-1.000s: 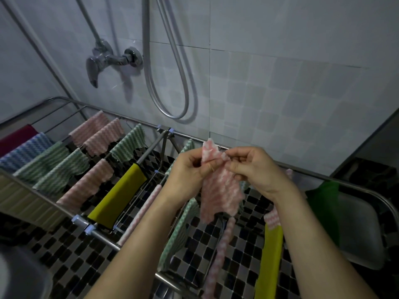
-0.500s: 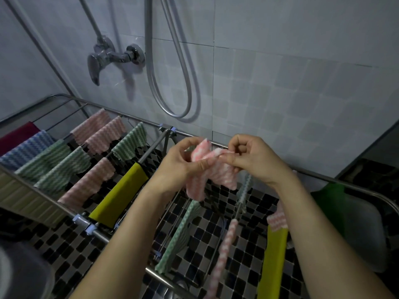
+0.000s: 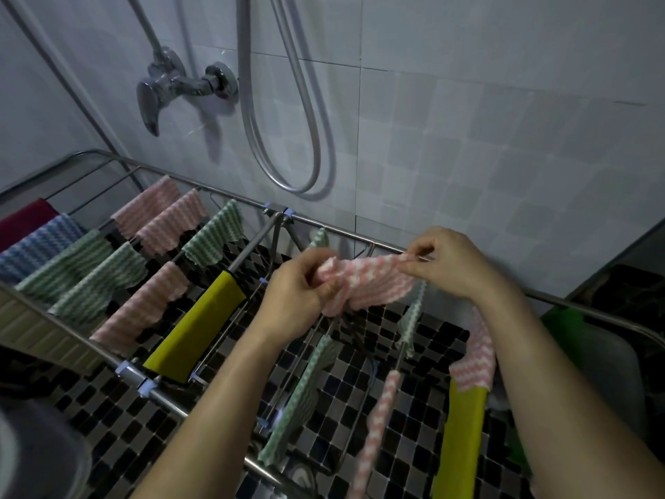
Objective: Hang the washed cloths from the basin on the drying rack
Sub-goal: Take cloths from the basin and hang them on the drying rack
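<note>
A pink and white wavy-striped cloth (image 3: pixel 370 280) is stretched between my two hands above the middle of the metal drying rack (image 3: pixel 561 300). My left hand (image 3: pixel 298 293) pinches its left end and my right hand (image 3: pixel 453 261) pinches its right end near the rack's far rail. Several cloths hang on the rack: pink (image 3: pixel 158 210), green (image 3: pixel 82 268), blue (image 3: pixel 36 243) and dark red (image 3: pixel 25 217) ones on the left wing, a yellow cloth (image 3: pixel 198 329) beside them, and green (image 3: pixel 302 387), pink (image 3: pixel 374 437) and yellow (image 3: pixel 460 444) ones below my arms.
A shower tap (image 3: pixel 172 84) and a looping hose (image 3: pixel 288 138) hang on the tiled wall behind the rack. A pale plastic tub with a green item (image 3: pixel 590 351) sits at right below the rack. The floor is dark mosaic tile. A grey rounded object (image 3: pixel 32 452) fills the lower left corner.
The pink cloth hung bunched and vertical between my hands; my hands have moved apart, the right one toward the far rail, and the cloth is now spread out horizontally.
</note>
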